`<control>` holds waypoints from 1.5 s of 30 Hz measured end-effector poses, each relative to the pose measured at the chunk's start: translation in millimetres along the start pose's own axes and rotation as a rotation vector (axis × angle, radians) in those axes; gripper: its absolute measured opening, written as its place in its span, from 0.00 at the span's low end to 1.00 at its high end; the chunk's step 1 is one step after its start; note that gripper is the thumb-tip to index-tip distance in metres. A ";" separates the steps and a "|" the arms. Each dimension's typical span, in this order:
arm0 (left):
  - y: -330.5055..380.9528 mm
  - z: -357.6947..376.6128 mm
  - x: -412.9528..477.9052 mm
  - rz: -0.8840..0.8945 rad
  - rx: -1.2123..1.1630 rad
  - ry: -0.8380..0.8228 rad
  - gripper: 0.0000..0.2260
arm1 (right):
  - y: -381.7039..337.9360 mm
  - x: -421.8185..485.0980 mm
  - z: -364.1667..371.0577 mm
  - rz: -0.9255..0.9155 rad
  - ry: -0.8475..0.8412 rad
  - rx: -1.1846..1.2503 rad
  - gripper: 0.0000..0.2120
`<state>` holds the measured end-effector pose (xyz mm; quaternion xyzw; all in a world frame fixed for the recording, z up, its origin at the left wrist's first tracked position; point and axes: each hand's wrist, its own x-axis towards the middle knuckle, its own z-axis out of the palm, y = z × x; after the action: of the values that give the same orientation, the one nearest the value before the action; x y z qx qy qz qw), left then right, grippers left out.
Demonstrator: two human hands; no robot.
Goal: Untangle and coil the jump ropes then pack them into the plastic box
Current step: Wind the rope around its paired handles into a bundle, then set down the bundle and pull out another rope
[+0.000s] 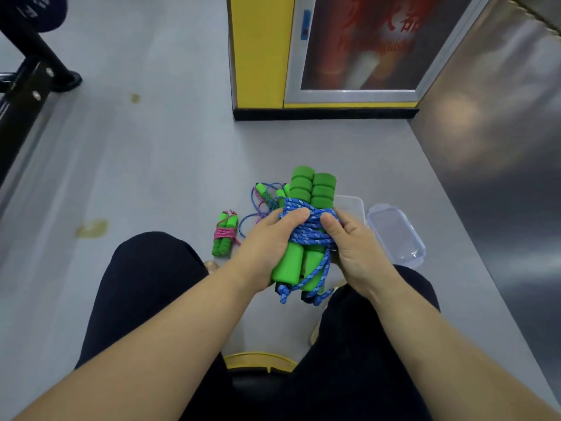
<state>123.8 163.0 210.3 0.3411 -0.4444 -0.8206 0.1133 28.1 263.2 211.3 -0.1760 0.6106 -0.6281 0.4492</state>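
The likeliest slip is the wrap springing loose: the blue jump rope (306, 235) is wound round its two green foam handles (312, 186), but its knotted ends (283, 294) dangle free below, so easing either thumb before an end is tucked could let the turns slacken; a bundle that fat may also jam at the rim of the plastic box (352, 205).

The left hand (267, 238) grips the bundle from the side away from the box, fingers curled beneath and thumb laid across the windings; the right hand (355, 244) clasps the box side, thumb pressing the cord; both forearms reach forward over the knees.

The bundle is held above the floor (151, 177), just left of the box; the lid (394, 232) lies right of the box; a pink-corded coiled rope (224, 235) rests well left of it, and a tangled rope (264, 196) lies between them.
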 end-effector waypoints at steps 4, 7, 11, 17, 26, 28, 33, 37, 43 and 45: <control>-16.9 -14.4 23.5 -0.060 -0.004 0.018 0.15 | 12.4 25.3 -3.8 0.232 -0.015 0.017 0.27; -31.2 -35.0 40.2 -0.120 -0.068 -0.008 0.14 | 29.2 51.4 -4.7 0.288 -0.018 0.006 0.25; -47.1 -64.6 66.7 -0.209 -0.159 -0.018 0.12 | 61.2 85.5 -0.8 0.354 -0.030 0.039 0.23; -49.3 -96.3 129.7 -0.288 0.050 0.031 0.13 | 96.9 161.3 18.5 0.532 0.062 0.256 0.15; -41.2 -153.6 220.7 -0.396 0.043 0.037 0.05 | 140.2 255.2 19.3 0.228 0.084 -0.240 0.19; -35.8 -161.9 238.5 -0.500 0.012 0.069 0.05 | 149.7 267.7 10.3 -0.162 -0.019 -0.623 0.27; -30.2 -178.8 261.6 -0.665 0.131 -0.033 0.14 | 181.7 282.5 17.3 -0.436 -0.327 -0.822 0.33; -32.3 -214.8 266.3 -0.696 0.584 -0.078 0.20 | 193.9 284.5 33.9 -0.067 -0.139 -0.491 0.21; -99.3 -285.7 245.8 -0.474 0.404 -0.059 0.22 | 250.3 291.3 77.7 0.515 -0.101 -0.125 0.11; -123.2 -300.3 243.8 -0.449 0.334 0.069 0.19 | 274.1 301.1 95.9 0.600 -0.070 -0.125 0.14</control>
<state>155.7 -80.6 -112.8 0.4725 -0.4829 -0.7284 -0.1141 36.8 11.1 -122.4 -0.0367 0.6569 -0.4219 0.6238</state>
